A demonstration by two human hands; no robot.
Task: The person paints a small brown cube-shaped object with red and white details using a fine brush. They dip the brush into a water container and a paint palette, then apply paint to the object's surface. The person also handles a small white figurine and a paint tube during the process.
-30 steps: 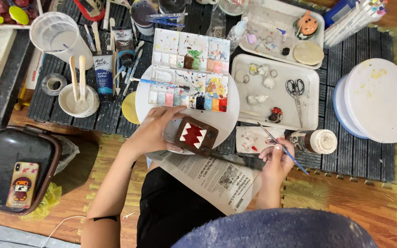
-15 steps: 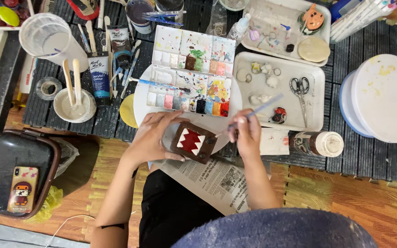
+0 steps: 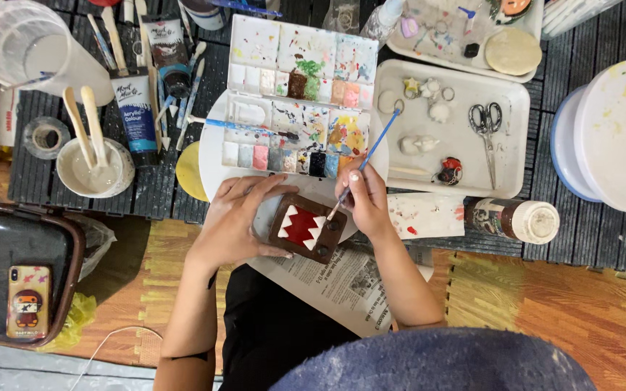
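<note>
Gripping one small brown block [image 3: 304, 230] with a red mouth and white zigzag teeth, the left hand [image 3: 237, 221] is curling around its left edge, forearm angling up from below. The right hand [image 3: 365, 200] is pinching one thin blue-handled brush [image 3: 366, 158], its tip touching the block's upper right corner. The block is lying over a newspaper [image 3: 335, 279], just below one open paint palette [image 3: 298, 98]. One pair of scissors [image 3: 488, 130] is lying in a white tray [image 3: 516, 101].

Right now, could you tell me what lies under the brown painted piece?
The brown painted piece lies over a white plate's rim and a newspaper. The left hand steadies it; what lies directly beneath is covered.
</note>
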